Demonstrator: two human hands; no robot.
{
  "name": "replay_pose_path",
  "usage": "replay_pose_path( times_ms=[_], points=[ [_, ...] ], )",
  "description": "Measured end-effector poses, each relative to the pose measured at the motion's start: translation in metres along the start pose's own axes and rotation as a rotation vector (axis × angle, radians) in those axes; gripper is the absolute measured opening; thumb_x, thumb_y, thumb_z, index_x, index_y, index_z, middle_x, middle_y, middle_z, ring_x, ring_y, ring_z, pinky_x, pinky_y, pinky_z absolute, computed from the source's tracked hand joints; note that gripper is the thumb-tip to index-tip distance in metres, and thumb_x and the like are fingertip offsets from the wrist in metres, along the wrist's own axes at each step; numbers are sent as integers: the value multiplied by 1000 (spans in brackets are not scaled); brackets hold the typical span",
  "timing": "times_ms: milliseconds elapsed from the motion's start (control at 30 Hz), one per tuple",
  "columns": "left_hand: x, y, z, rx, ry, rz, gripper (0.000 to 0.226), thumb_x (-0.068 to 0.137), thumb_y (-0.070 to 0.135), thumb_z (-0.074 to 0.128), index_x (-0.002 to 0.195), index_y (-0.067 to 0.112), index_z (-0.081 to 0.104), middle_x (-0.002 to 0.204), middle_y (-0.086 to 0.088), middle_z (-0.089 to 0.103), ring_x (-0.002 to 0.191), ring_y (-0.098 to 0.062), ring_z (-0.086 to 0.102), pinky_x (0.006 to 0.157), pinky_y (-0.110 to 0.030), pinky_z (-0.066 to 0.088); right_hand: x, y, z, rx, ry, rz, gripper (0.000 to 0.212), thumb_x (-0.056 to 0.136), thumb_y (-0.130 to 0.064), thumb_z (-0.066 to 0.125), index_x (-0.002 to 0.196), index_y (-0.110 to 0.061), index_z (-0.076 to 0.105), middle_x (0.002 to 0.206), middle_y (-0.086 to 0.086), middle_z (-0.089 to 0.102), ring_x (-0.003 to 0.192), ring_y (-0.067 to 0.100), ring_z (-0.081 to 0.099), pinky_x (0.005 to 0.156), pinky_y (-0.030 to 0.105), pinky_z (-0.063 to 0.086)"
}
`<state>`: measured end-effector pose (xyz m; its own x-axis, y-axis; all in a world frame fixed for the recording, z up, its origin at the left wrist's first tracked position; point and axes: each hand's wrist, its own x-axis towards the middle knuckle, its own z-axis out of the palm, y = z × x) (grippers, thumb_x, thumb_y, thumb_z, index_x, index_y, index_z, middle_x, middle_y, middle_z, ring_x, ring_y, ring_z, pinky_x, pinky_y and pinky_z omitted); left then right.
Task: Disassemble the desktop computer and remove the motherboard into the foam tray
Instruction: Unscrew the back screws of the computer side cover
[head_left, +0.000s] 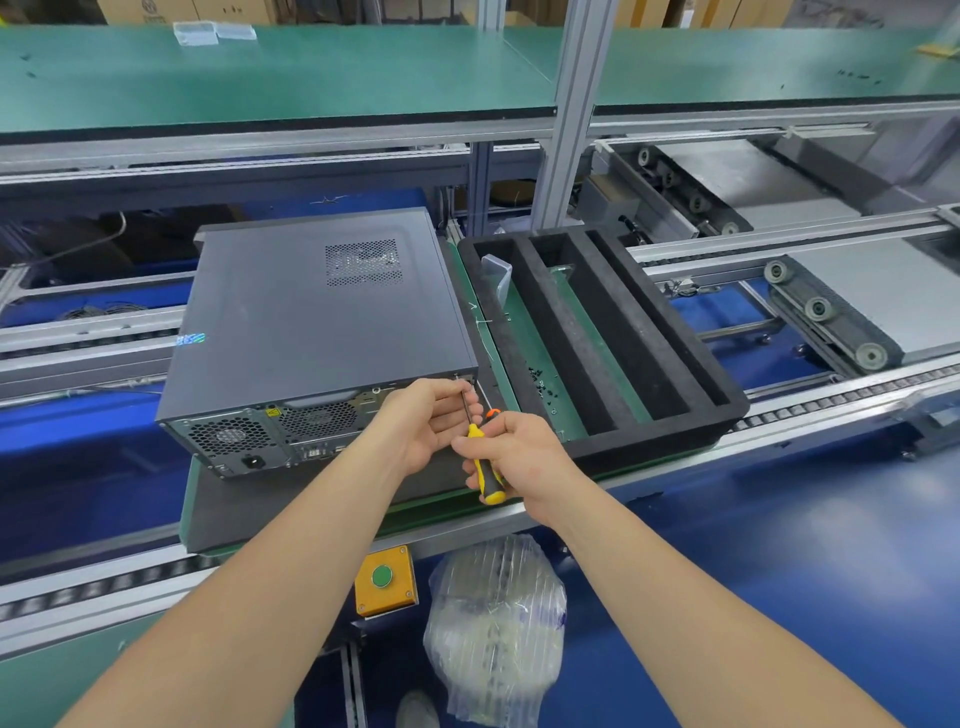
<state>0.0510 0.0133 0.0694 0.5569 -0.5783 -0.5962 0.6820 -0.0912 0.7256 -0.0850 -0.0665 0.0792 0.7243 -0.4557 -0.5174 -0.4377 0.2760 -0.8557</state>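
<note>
A dark grey desktop computer (311, 317) lies on its side on a pallet, its rear panel with fans and power socket facing me. Its side cover is closed. To its right sits a black foam tray (670, 332) with long slots; small black screws lie in one slot. My right hand (524, 457) grips the yellow-and-black handle of a screwdriver (485, 467). My left hand (431, 421) pinches the screwdriver's metal shaft, whose tip meets the case's upper right rear corner.
A yellow box with a green button (384, 579) hangs below the conveyor edge. A clear bubble-wrap bag (496, 629) sits under it. Roller conveyor rails (831, 400) run left to right. A green bench (270, 73) spans the back.
</note>
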Motion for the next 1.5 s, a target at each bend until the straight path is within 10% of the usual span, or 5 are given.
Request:
replay_pose_path(
  times_ms=[200,367,567,1500],
  points=[
    [-1,-3,10,-10,60,51,28,89,8,78,113,-4,69,85,-11,72,65,-17,71,60,-27,61,8,2,6,-166,161,-108,38,72,-18,91,88,-15,56,73,6,64,58,18,59,52,31,51],
    [0,-2,14,-35,56,43,19,99,3,62,116,-4,67,90,-10,71,73,-18,68,63,-27,62,3,-2,8,174,-66,182,33,91,-38,75,101,-10,61,64,2,44,51,13,45,45,25,39],
    [-1,-3,12,-95,0,-3,28,107,3,44,118,0,69,94,-6,74,70,-13,70,57,-24,59,-2,-1,2,386,-258,243,38,105,-32,44,113,-4,68,89,12,68,65,18,61,52,26,47],
    [-12,-15,-10,-340,7,79,19,93,2,52,101,-4,68,96,-21,77,87,-28,78,67,-33,63,-8,16,5,226,-174,147,8,94,-15,70,94,-8,68,77,8,67,59,16,61,54,27,54]
  ],
)
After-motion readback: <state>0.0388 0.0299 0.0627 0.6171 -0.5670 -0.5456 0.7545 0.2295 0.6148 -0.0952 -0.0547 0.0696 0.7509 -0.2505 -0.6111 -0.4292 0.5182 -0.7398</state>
